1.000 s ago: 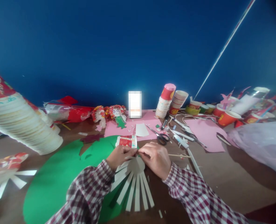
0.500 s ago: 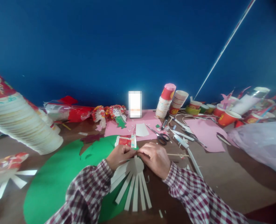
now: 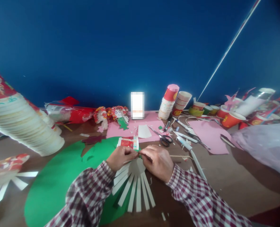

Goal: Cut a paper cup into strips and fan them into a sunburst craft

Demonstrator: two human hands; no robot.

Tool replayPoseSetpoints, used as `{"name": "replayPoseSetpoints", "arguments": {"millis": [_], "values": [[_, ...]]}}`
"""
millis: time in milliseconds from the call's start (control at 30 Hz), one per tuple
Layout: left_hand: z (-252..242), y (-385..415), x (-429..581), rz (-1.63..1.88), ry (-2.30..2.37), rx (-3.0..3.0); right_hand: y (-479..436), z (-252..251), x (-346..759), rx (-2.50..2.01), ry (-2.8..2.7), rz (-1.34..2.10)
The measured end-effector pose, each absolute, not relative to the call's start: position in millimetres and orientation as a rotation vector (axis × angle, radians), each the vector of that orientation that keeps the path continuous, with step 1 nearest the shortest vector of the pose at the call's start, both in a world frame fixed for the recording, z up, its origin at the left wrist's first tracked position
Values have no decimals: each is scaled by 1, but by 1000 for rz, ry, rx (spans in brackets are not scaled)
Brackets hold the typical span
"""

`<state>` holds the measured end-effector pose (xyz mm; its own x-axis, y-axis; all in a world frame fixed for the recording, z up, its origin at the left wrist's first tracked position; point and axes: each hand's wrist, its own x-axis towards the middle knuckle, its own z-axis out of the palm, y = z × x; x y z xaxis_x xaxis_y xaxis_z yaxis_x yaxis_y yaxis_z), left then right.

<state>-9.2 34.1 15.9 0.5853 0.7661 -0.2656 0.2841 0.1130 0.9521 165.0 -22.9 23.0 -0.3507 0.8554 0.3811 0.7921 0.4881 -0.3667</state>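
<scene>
A white paper cup cut into strips (image 3: 137,168) fans out below my hands, its strips spread toward me. My left hand (image 3: 123,156) pinches its far edge with thumb and forefinger. Right beside it, my right hand (image 3: 157,160) pinches the same edge, the fingertips of both hands almost touching. What lies exactly between the fingertips is hidden. Under the cut cup is a large green sheet of paper (image 3: 52,179). Just beyond my fingers lies a red and white piece of cut cup (image 3: 128,142).
Black-handled scissors (image 3: 166,140) and a glue gun (image 3: 183,141) lie ahead to the right. Stacked paper cups (image 3: 24,126) lean at the left; another stack (image 3: 167,105) stands at the back. Another cut cup (image 3: 6,176) lies left, a plastic bag (image 3: 265,142) right.
The strips of the cut cup have shifted and tilted slightly, spreading a little more to the left. Both hands keep their pinch in nearly the same place.
</scene>
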Motion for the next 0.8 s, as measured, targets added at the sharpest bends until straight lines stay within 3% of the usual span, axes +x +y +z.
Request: {"name": "replayPoseSetpoints", "arguments": {"millis": [333,800], "values": [[20,34,-10,420,960,1438,-26,25,163,-1431,-2243,90],[16,32,-9,377,884,1155,-34,25,156,-1435,-2313,-296]]}}
